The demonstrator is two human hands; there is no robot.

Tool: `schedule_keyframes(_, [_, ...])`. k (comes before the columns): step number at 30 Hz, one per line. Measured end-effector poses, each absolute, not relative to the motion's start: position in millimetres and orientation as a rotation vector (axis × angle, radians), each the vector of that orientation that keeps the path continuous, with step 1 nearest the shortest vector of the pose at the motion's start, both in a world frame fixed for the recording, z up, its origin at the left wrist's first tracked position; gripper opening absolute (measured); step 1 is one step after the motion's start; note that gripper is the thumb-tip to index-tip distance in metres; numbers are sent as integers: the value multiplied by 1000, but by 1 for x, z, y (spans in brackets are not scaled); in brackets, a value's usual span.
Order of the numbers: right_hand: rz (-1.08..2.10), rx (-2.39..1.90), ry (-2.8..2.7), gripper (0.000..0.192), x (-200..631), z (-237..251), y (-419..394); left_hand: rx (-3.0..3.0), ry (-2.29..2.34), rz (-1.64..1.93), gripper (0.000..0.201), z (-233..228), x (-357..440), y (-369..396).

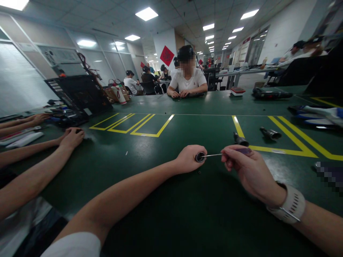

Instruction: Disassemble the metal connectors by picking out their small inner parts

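My left hand [189,159] is closed around a small dark cylindrical part [199,157] whose round open end faces right. My right hand [245,166] pinches a thin screwdriver [213,155] with a purple handle [243,151]. Its metal shaft runs left, and the tip sits in the part's opening. Both hands hover just above the green table [160,192]. A tiny dark speck, maybe a screw [199,172], lies on the table below my left hand.
Two more dark cylindrical parts [240,140] [270,134] lie near yellow floor-style lines [292,141]. A co-worker's hands [71,137] rest at the left beside an open black case [77,96]. Another person [187,76] sits across the table. Tools [270,94] lie at the far right.
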State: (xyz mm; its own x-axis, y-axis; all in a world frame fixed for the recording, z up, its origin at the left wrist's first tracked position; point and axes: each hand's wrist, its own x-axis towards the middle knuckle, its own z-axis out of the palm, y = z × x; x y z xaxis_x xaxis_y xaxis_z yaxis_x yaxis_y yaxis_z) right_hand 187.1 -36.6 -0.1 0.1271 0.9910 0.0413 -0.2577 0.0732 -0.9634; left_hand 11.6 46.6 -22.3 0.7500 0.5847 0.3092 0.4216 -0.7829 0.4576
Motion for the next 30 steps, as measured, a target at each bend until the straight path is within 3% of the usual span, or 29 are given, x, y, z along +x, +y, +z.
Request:
schedule_keyframes(7, [956,-1156,-1425,22,192,-9,-43,2577,756,637,8,-22,12,47])
schedule_keyframes(19, [913,-1175,-1529,26,191,-7,-44,2629,797,658,4,-25,10,49])
schedule_keyframes(26, [1200,-1082,-1190,29,188,-13,-40,2679,873,604,2,-23,11,45])
schedule_keyframes(30, [1130,-1142,-1322,28,185,-9,-45,2649,982,610,1,-23,12,43])
